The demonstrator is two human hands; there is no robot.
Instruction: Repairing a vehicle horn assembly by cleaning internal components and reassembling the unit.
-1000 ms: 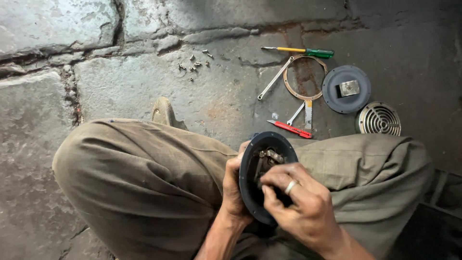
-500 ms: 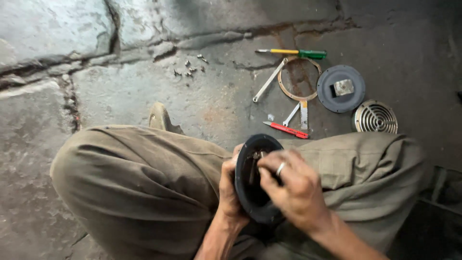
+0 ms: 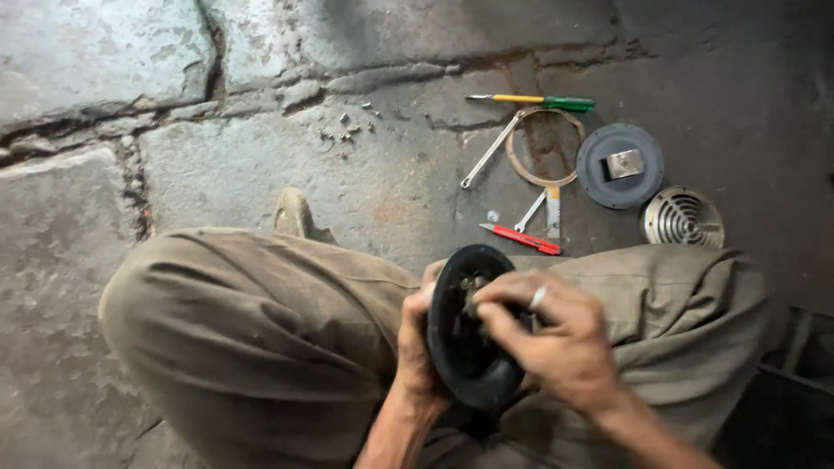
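Head view: the person squats over a cracked grey stone floor (image 3: 261,165), knees in olive-brown trousers filling the near half of the picture. Between the knees the left hand (image 3: 415,347) grips the rim of a round black dish-shaped housing (image 3: 460,347) from the left side, fingers curled behind it and thumb at the near edge, holding it tilted up on edge. The right hand (image 3: 556,339), with a pale ring on one finger, reaches in from the right; its fingertips are drawn together at the small metal parts in the centre of the housing, though whether they pinch a piece or only press on it cannot be told — the spot is dark and partly hidden.

On the floor at the far right lie the other pieces, well apart from the hands: a screwdriver with a yellow shaft grip and green handle (image 3: 543,102), a thin brownish metal ring (image 3: 546,146), a slim silver spanner (image 3: 489,150) lying against that ring, a flat round grey cover with a square metal block at its middle (image 3: 620,165), a round silvery slotted grille (image 3: 683,217), a small red-handled tool (image 3: 523,238) and a few tiny screws (image 3: 352,126) farther left.

Judging by this, the unit lies in separate parts and the work is mid-way — the housing's centre is being handled, while cover, ring and grille remain off it.
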